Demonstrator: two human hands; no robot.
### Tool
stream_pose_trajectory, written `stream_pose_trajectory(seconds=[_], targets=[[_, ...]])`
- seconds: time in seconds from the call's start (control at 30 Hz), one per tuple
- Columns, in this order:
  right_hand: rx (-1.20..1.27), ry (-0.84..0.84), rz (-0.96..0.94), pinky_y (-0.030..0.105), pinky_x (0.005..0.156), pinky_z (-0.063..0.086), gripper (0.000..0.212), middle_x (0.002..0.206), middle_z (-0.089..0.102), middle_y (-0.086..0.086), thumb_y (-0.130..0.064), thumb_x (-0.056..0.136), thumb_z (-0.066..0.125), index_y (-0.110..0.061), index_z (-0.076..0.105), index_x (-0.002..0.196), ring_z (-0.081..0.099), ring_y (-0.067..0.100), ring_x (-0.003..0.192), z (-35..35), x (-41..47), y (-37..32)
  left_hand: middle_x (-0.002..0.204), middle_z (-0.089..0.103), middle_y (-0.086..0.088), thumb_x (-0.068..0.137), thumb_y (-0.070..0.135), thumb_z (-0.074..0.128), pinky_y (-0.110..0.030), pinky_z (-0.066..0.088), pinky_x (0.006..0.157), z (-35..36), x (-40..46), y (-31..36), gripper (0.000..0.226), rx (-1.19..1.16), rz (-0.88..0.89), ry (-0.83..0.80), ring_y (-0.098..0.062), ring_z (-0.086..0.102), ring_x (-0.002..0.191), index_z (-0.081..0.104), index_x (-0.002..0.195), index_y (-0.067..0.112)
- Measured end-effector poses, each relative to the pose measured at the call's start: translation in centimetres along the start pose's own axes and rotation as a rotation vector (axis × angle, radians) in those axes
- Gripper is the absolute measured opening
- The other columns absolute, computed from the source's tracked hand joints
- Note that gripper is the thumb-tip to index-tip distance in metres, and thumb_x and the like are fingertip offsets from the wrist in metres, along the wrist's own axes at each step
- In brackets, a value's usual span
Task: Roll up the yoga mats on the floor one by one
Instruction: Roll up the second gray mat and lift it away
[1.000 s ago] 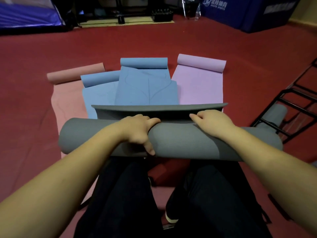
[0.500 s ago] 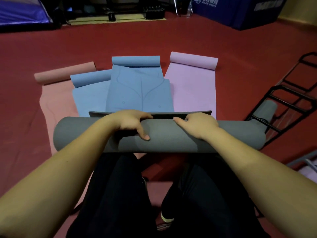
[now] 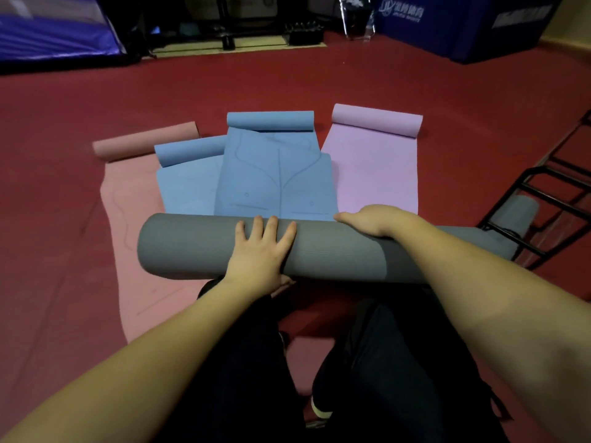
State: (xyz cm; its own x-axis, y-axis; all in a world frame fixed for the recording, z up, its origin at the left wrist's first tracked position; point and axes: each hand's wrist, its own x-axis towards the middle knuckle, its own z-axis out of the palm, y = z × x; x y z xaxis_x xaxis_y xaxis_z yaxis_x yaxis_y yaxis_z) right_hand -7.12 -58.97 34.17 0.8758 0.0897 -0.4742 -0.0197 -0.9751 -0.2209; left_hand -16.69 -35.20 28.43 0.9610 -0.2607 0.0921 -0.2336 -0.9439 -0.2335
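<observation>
A grey yoga mat (image 3: 192, 247) is rolled into a thick tube lying crosswise in front of my knees. My left hand (image 3: 260, 251) lies flat on its top with fingers straight and spread. My right hand (image 3: 375, 220) rests over the far top edge of the roll, its fingers hidden behind it. Beyond the roll lie several half-unrolled mats: a pink one (image 3: 134, 199) at left, two blue ones (image 3: 188, 187) (image 3: 275, 174) in the middle, a lilac one (image 3: 374, 167) at right, each with its far end curled.
A black metal rack (image 3: 543, 199) stands on the red floor at right, with a second grey roll (image 3: 519, 215) under it. Blue padded blocks (image 3: 447, 24) and dark equipment line the far wall. My dark-trousered legs fill the near foreground.
The loose grey flap seen beyond the roll is gone; the mat is now fully wound. My left hand went from gripping the roll to lying flat on it. The view shifted right.
</observation>
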Motion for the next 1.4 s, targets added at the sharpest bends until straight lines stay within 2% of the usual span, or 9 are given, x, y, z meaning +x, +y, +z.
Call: stream_pose_trajectory(seconds=[0.33,0.5,0.57,0.73,0.9,1.03,1.23,1.33,1.4], targets=[[0.013,-0.091,-0.076,0.038,0.109,0.03,0.065,0.149,0.047,0.008,-0.067,0.093,0.036,-0.024,0.057,0.136,0.047,0.025,0.131,-1.4,-2.0,0.5,0.147,0.037,-0.012,0.063,0.079,0.061,-0.058,0.024,0.11,-4.3,-1.8,-0.2,0.109,-0.028,0.077,0.038,-0.034,0.037,0.13,0.02,0.15,0.027],[0.078,-0.237,-0.119,0.04,0.1,0.045,0.045,0.111,0.072,-0.006,-0.066,0.085,0.049,-0.033,0.075,0.102,0.067,0.014,0.099,-1.2,-3.1,1.4,0.145,0.04,-0.006,0.058,0.086,0.058,-0.05,0.03,0.108,-6.6,-3.3,0.0,0.113,-0.087,0.126,-0.01,-0.029,0.04,0.126,0.021,0.149,0.03],[0.071,-0.279,-0.134,0.039,0.102,0.043,0.041,0.116,0.069,-0.005,-0.063,0.091,0.045,-0.035,0.073,0.105,0.064,0.014,0.103,-0.9,-3.6,1.4,0.143,0.042,-0.004,0.058,0.087,0.057,-0.047,0.032,0.105,-6.6,-3.5,0.2,0.112,-0.103,0.136,-0.036,-0.027,0.041,0.125,0.021,0.148,0.032],[-0.017,-0.116,-0.12,0.036,0.108,0.034,0.055,0.141,0.055,-0.002,-0.065,0.096,0.036,-0.031,0.064,0.128,0.051,0.02,0.126,-0.6,-3.4,1.6,0.138,0.046,-0.001,0.056,0.088,0.057,-0.045,0.034,0.101,-6.5,-2.7,-0.2,0.113,-0.15,0.147,-0.102,-0.025,0.041,0.123,0.023,0.148,0.033],[0.011,0.124,-0.207,0.032,0.086,0.042,0.041,0.113,0.068,0.0,-0.056,0.098,0.04,-0.027,0.068,0.101,0.057,0.018,0.099,0.1,-3.3,2.4,0.135,0.049,0.001,0.054,0.088,0.06,-0.045,0.036,0.099,-6.7,-1.3,-0.7,0.113,-0.181,0.17,-0.186,-0.024,0.042,0.122,0.024,0.147,0.034],[-0.024,0.232,-0.261,0.033,0.081,0.045,0.045,0.102,0.069,-0.002,-0.058,0.098,0.036,-0.026,0.067,0.092,0.061,0.021,0.099,1.2,-4.4,2.1,0.133,0.052,0.001,0.063,0.093,0.048,-0.044,0.035,0.098,-6.8,0.6,-1.4,0.101,-0.254,0.15,-0.305,-0.023,0.043,0.125,0.028,0.146,0.038],[-0.161,0.454,-0.259,0.039,0.082,0.045,0.059,0.11,0.067,0.006,-0.065,0.095,0.027,-0.02,0.064,0.107,0.06,0.029,0.106,4.0,-5.2,0.6,0.149,0.047,0.001,0.08,0.089,0.02,-0.044,0.034,0.111,-6.5,4.1,-2.3,0.083,-0.421,0.075,-0.485,-0.024,0.042,0.137,0.035,0.147,0.042],[-0.226,0.471,-0.233,0.039,0.078,0.042,0.063,0.11,0.067,0.008,-0.066,0.095,0.022,-0.02,0.065,0.104,0.06,0.03,0.104,4.3,-4.4,0.4,0.144,0.052,0.006,0.091,0.078,0.018,-0.04,0.035,0.108,-6.1,5.1,-2.1,0.066,-0.507,0.034,-0.465,-0.021,0.044,0.135,0.047,0.14,0.045],[-0.19,0.432,-0.202,0.036,0.074,0.039,0.064,0.106,0.069,0.007,-0.067,0.094,0.021,-0.021,0.065,0.097,0.062,0.029,0.102,3.9,-3.8,0.3,0.126,0.058,0.002,0.095,0.071,0.015,-0.039,0.038,0.096,-5.7,5.2,-1.8,0.064,-0.403,0.066,-0.334,-0.021,0.047,0.123,0.059,0.131,0.041]])
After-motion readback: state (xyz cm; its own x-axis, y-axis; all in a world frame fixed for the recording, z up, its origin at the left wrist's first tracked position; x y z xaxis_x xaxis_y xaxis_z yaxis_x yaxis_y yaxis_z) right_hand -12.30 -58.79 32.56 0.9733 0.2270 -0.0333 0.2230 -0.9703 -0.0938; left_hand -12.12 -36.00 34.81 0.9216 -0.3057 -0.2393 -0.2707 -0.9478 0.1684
